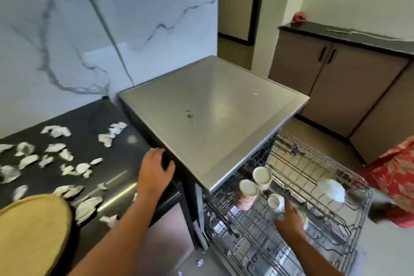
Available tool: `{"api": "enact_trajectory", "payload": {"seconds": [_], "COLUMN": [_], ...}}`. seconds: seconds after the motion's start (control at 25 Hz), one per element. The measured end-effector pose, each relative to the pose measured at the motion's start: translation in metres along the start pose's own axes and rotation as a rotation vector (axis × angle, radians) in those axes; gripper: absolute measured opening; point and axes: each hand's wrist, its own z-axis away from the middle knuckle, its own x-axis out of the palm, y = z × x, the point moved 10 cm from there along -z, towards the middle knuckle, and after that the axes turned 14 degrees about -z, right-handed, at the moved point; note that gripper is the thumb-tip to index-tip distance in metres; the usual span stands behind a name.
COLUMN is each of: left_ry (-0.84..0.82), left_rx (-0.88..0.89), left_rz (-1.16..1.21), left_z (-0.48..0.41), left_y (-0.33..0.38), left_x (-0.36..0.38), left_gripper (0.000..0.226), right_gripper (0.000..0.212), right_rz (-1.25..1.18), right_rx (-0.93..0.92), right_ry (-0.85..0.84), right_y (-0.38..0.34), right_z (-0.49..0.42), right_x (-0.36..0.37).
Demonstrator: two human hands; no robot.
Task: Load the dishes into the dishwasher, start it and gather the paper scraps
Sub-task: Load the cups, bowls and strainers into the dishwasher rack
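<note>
A brushed steel-grey dishwasher top (212, 116), marked by a small dark stain, sits beside a glossy black countertop (116, 159) strewn with white and pale grey paper scraps (56, 161). Behind them rises a white marble-look wall (67, 40) veined in dark grey. The silver wire rack (313, 219) carries two cups (248, 192) with cream bases and a red-and-white floral print, a plain white cup (276, 201) and a white bowl (332, 189). A tan wooden board (33, 233) fills the lower left corner. Taupe cabinet doors (336, 87) with black handles stand under a black top, and red fabric (398, 177) with a pale leaf pattern shows at right.
</note>
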Motion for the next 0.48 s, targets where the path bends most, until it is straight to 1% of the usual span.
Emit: {"api": "enact_trajectory", "payload": {"seconds": [0.08, 0.16, 0.24, 0.36, 0.48], "left_ry": [-0.026, 0.008, 0.073, 0.222, 0.373], "left_rx": [-0.084, -0.204, -0.299, -0.41, -0.572], "left_rz": [0.135, 0.288, 0.372, 0.436, 0.448], "left_z": [0.02, 0.038, 0.055, 0.075, 0.099], "left_y": [-0.007, -0.02, -0.041, -0.081, -0.143], "left_x": [-0.006, -0.023, -0.047, -0.093, -0.147], "left_gripper": [0.046, 0.043, 0.04, 0.032, 0.025], "right_gripper": [0.077, 0.072, 0.064, 0.052, 0.045], "right_rz": [-0.029, -0.039, -0.096, -0.177, -0.331], "right_rx": [-0.054, -0.172, -0.323, -0.499, -0.698], "right_ry": [0.018, 0.067, 0.12, 0.165, 0.148], "right_y": [-0.035, -0.08, -0.13, -0.203, -0.27], "right_z": [0.018, 0.035, 0.055, 0.09, 0.136], "right_x": [0.003, 0.004, 0.004, 0.011, 0.038]}}
